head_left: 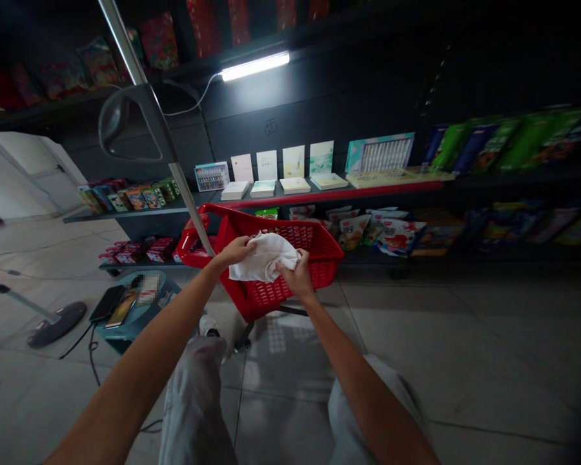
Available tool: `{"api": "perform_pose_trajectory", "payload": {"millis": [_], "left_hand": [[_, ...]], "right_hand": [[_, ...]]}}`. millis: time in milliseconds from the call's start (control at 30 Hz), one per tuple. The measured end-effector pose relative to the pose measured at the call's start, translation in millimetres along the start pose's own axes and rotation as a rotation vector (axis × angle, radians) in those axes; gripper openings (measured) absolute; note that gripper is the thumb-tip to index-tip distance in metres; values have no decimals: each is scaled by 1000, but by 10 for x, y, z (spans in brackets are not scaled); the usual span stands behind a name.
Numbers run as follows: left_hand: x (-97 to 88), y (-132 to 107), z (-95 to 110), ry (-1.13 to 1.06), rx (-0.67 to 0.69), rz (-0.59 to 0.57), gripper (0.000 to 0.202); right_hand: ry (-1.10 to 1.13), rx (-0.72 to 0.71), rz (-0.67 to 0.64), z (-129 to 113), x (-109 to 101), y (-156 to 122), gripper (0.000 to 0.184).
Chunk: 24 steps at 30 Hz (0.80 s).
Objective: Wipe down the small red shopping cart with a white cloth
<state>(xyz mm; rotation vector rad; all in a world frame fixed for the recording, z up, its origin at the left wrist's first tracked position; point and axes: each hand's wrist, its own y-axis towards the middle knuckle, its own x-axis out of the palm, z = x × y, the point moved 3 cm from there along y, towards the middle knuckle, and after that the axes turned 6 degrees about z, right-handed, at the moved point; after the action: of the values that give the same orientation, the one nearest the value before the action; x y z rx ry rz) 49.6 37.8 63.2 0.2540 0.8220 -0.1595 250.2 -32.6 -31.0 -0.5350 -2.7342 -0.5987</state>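
Note:
A crumpled white cloth [266,253] is stretched between my two hands, over the near side of a red shopping cart [326,258]. My left hand [236,250] pinches its upper left edge. On the right side, my right hand [297,274] grips a bunched fold, with the thumb pressed onto it. Through the cart's perforated basket wall little of the inside can be made out. A metal pole [191,200] with a grey ring-shaped handle [138,123] rises in front of the cart's handle.
Behind the cart, a dark shelf carries notebooks [295,184] and a wide boxed set [382,155], with snack bags [399,234] below. At left stand a blue-grey stool [159,287] bearing devices, a cable [93,349] and a round-based stand [58,323].

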Motion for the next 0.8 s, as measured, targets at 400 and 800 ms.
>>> {"api": "perform_pose_trajectory", "payload": {"millis": [400,800], "left_hand": [[-56,-9,-15,197,-78,122,20],[-122,-64,-48,100,-62,215,47]], "right_hand": [[-331,-246,-78,-165,-317,311,6],[-77,103,47,117,-453,462,17]]}}
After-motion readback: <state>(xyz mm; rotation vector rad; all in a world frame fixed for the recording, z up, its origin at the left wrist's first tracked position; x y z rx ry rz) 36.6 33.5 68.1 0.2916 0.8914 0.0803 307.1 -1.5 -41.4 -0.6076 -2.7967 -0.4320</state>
